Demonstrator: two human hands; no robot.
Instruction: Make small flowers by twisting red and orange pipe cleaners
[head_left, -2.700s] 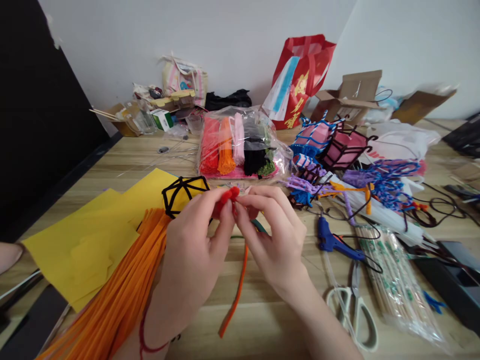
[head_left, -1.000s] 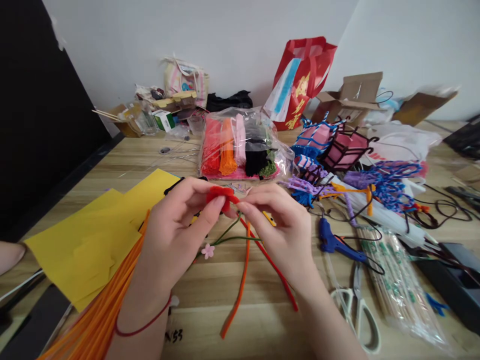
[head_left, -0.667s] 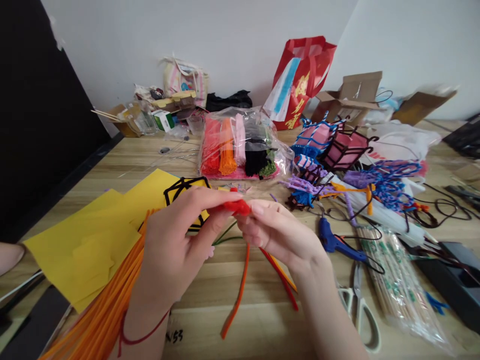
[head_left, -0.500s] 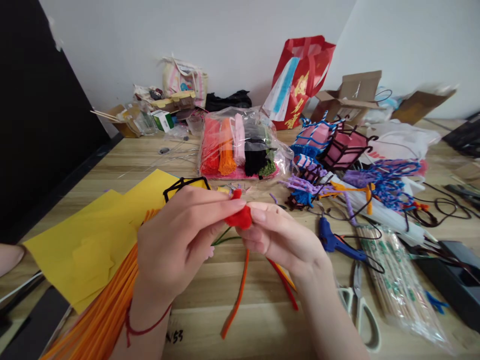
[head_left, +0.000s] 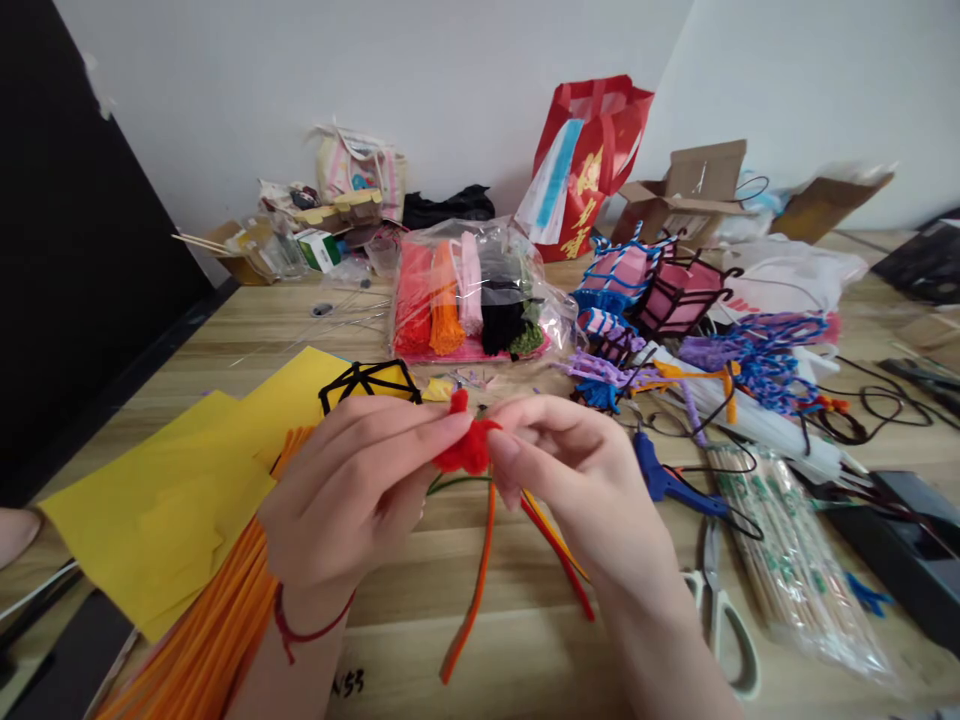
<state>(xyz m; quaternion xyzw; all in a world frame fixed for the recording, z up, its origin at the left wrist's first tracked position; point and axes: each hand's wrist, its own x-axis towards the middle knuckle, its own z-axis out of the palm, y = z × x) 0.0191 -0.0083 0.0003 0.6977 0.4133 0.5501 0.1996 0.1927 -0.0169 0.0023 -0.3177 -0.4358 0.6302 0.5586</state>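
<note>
Coil [head_left: 466,452] between left hand [head_left: 351,500], right hand [head_left: 586,490]

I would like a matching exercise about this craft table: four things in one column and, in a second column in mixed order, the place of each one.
Things:
1. red fuzzy piece
2. black wire frame
3. scissors
4. red paper bag

Places:
A. standing far back, near the wall
B. pinched between the left hand and the right hand
C. on the yellow paper
D. flat on the table, beside the packet of wooden sticks

Pairs: 1-B, 2-C, 3-D, 4-A.
</note>
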